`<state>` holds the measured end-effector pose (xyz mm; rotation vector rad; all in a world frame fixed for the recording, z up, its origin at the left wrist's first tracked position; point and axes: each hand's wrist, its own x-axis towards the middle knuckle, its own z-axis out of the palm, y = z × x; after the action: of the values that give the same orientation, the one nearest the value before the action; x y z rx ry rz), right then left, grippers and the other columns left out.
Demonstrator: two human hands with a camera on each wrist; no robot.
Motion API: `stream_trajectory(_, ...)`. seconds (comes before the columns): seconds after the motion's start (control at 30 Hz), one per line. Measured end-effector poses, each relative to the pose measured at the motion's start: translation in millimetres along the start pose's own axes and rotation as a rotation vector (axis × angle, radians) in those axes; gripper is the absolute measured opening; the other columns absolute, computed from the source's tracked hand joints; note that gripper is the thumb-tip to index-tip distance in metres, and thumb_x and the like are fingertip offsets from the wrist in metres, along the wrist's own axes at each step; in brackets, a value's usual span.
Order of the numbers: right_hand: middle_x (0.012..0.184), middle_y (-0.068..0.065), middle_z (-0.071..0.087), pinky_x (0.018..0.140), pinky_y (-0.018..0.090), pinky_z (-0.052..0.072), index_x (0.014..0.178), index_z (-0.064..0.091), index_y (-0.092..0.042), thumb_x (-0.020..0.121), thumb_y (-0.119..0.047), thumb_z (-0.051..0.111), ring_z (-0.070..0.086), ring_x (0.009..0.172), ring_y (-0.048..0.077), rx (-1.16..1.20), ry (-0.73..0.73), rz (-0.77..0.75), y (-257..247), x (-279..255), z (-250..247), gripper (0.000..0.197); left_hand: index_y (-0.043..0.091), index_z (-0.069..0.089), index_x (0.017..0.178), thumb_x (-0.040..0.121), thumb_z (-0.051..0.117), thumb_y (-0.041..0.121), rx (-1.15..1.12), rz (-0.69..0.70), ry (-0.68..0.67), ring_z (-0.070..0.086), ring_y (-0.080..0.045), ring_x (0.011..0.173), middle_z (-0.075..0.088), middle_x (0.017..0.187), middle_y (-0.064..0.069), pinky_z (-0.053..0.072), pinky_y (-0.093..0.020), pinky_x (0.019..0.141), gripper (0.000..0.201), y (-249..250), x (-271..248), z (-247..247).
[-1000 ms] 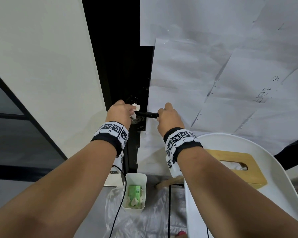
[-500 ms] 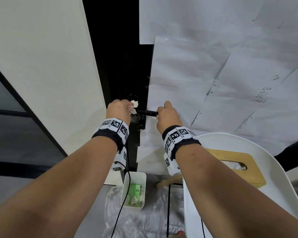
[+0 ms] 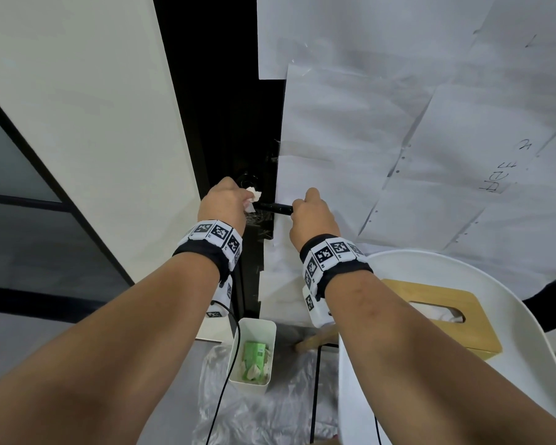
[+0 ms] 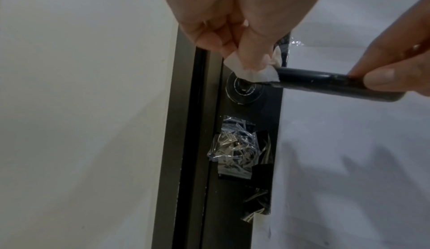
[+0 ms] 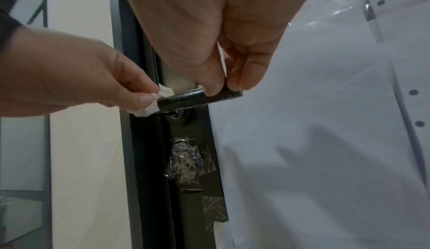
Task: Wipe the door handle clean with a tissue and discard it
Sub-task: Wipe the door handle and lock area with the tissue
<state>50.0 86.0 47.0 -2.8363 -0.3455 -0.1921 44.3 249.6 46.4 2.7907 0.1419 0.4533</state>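
Observation:
A black lever door handle [image 3: 275, 207] [image 4: 325, 83] [image 5: 193, 98] juts from the dark door edge. My left hand [image 3: 227, 200] [image 4: 244, 56] [image 5: 130, 94] pinches a small white tissue [image 3: 253, 195] [image 4: 253, 71] [image 5: 153, 105] and presses it on the handle's inner end, beside the round rose [image 4: 244, 91]. At the handle's free end my right hand [image 3: 305, 213] [image 5: 221, 85] pinches the lever between thumb and fingers [image 4: 381, 80].
A white bin [image 3: 238, 377] with green and white scraps stands on the floor below the handle, on clear plastic sheeting [image 3: 264, 412]. A white chair [image 3: 527, 316] carrying a wooden tissue box [image 3: 443, 306] is at the right. White paper sheets [image 3: 398, 139] cover the door.
Both hands have risen slightly with the handle end, and the left hand with the tissue has stayed at the handle's inner end, shifting a little.

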Motion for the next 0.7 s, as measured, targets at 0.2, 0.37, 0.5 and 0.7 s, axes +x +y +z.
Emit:
stream_trajectory(0.2, 0.106, 0.012, 0.045, 0.063, 0.034, 0.04, 0.096, 0.06, -0.002, 0.093, -0.009, 0.048, 0.054, 0.087, 0.032, 0.045, 0.011, -0.027, 4, 8, 0, 0.014, 0.024, 0.068, 0.112, 0.089, 0.053, 0.008, 0.101, 0.097, -0.031, 0.053, -0.027, 0.108, 0.06, 0.117, -0.004, 0.046, -0.042, 0.089, 0.032, 2, 4, -1)
stream_trajectory(0.37, 0.109, 0.013, 0.053, 0.073, 0.037, 0.048, 0.117, 0.057, -0.009, 0.095, -0.017, 0.048, 0.055, 0.099, 0.032, 0.129, 0.016, -0.101, 0, 11, -2, 0.025, 0.037, 0.059, 0.125, 0.096, 0.048, 0.014, 0.102, 0.111, -0.194, 0.048, -0.023, 0.116, 0.059, 0.122, 0.003, 0.04, -0.035, 0.094, 0.038, 11, 15, 0)
stream_trajectory(0.5, 0.108, 0.011, 0.053, 0.078, 0.041, 0.052, 0.127, 0.053, -0.018, 0.093, -0.018, 0.051, 0.054, 0.102, 0.03, 0.168, 0.014, -0.155, -8, 10, 1, 0.034, 0.035, 0.061, 0.12, 0.091, 0.057, 0.007, 0.012, 0.11, -0.132, 0.052, -0.023, 0.111, 0.063, 0.111, 0.001, 0.045, -0.036, 0.093, 0.041, 11, 9, 2)
stream_trajectory(0.7, 0.098, 0.011, 0.051, 0.066, 0.037, 0.049, 0.104, 0.062, -0.008, 0.094, -0.022, 0.051, 0.053, 0.091, 0.03, 0.109, 0.09, -0.151, -15, 13, 4, 0.02, 0.019, 0.072, 0.105, 0.088, 0.064, 0.013, -0.179, 0.084, 0.053, 0.059, -0.021, 0.098, 0.061, 0.106, -0.002, 0.05, -0.036, 0.086, 0.02, 7, 0, 3)
